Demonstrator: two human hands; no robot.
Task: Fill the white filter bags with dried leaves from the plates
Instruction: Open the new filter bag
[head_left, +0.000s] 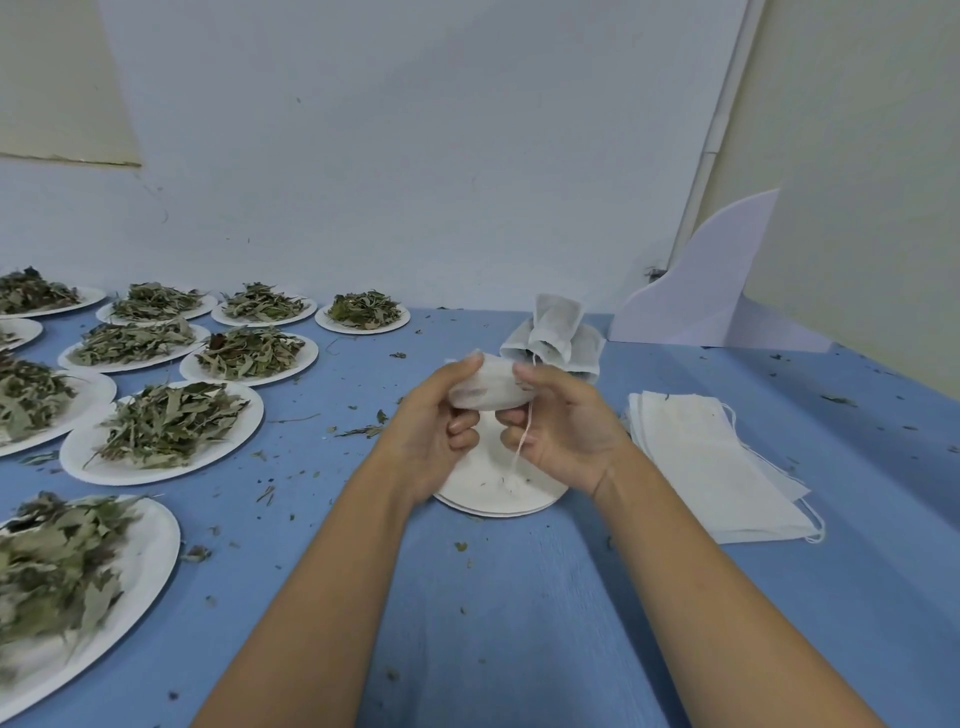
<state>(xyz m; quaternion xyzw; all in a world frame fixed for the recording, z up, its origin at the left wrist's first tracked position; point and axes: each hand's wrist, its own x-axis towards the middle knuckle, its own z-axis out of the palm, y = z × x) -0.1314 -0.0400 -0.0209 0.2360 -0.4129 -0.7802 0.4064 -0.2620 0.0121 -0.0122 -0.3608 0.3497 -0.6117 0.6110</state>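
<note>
A stuffed white filter bag (491, 387) is held lying sideways above the middle of the table. My left hand (434, 426) grips its left end. My right hand (566, 426) pinches its right end, and the bag's drawstring (521, 441) hangs down past that palm. Under both hands lies a stack of emptied white paper plates (498, 491) with a few crumbs. Several paper plates heaped with dried leaves (171, 426) cover the left side. A flat pile of empty filter bags (711, 462) lies to the right. Behind my hands stands a cluster of filled bags (558, 338).
The blue table (519, 623) is strewn with leaf crumbs. A white folded card stand (711, 291) sits at the back right against the wall. The nearest leaf plate (78, 587) reaches the frame's lower left edge.
</note>
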